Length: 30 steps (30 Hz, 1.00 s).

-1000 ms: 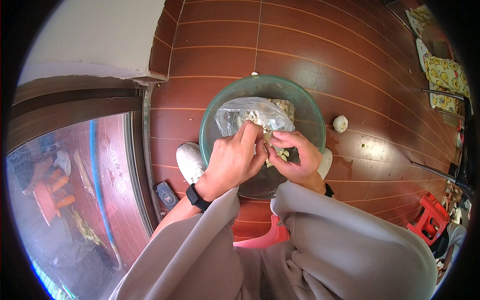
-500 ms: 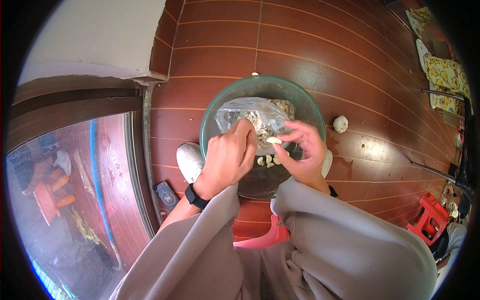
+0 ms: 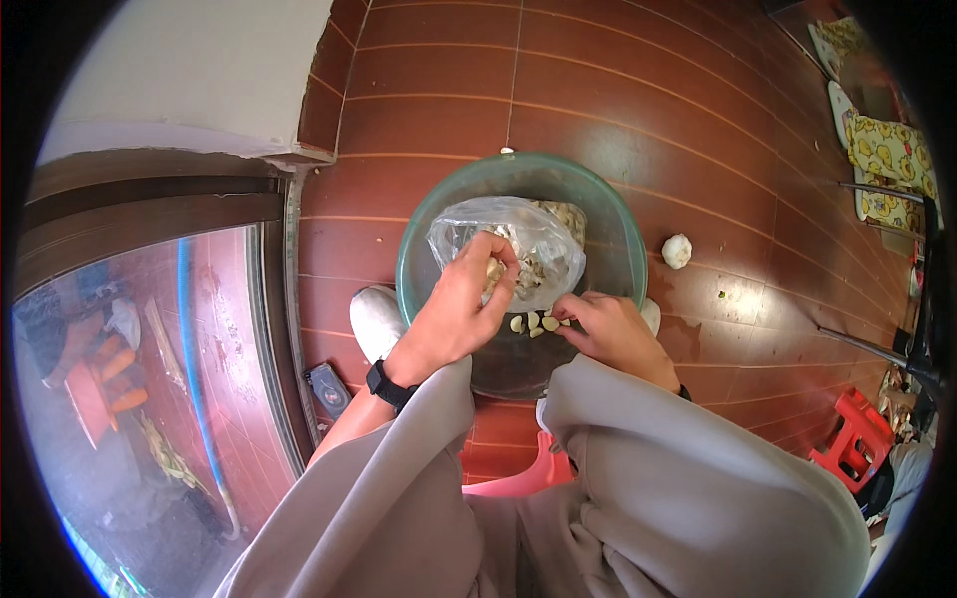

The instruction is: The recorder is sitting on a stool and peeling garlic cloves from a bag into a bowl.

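A clear plastic bag (image 3: 558, 261) with garlic peels and pieces lies open in a greenish see-through basin (image 3: 623, 224) between my feet. Over the bag's near left part is my left hand (image 3: 461, 304), its thumb and fingers pinched together; what they hold, if anything, is hidden. Just below the bag, several peeled garlic cloves (image 3: 533, 321) form a small cluster on a dark surface. At the right end of this cluster my right hand (image 3: 616, 334) is closed, palm down, its fingertips on a pale clove (image 3: 566, 322) that is partly covered.
A whole garlic bulb (image 3: 677, 251) lies on the tiled floor right of the basin. To the left stand a dark-framed glass door (image 3: 284, 349) and a dark box-shaped object (image 3: 329, 389). A red plastic stool (image 3: 854, 439) is at the right, beyond my knee.
My right hand has moved down from the bag with the peeled clove, bringing it to the others, and turned palm down. My left hand has stayed over the bag, its fingers shifted slightly.
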### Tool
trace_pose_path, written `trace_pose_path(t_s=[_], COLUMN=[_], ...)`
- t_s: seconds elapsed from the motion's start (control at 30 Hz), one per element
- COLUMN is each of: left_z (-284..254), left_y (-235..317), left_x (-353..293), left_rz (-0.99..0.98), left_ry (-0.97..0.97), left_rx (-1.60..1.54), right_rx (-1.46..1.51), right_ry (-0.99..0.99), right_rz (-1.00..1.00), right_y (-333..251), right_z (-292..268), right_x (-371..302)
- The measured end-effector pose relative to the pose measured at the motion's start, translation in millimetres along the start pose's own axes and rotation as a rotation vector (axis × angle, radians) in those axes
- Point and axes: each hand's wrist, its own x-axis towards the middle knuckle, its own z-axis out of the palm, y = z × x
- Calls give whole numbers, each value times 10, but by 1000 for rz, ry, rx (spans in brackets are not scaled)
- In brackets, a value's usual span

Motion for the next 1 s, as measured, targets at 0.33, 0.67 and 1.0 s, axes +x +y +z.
trace_pose_path(t_s=[0.33,0.67,1.0], left_z=[-6,-2,-50], left_y=[-107,-100,-20], left_x=[36,91,18], left_rz=[-54,-107,88], left_ry=[-5,-49,-156], left_rx=[-111,11,-197], right_rx=[369,516,422], right_ry=[389,626,384], right_rz=[32,-79,-117], right_y=[-418,-491,-511], right_z=[-237,34,41], right_x=[436,617,641])
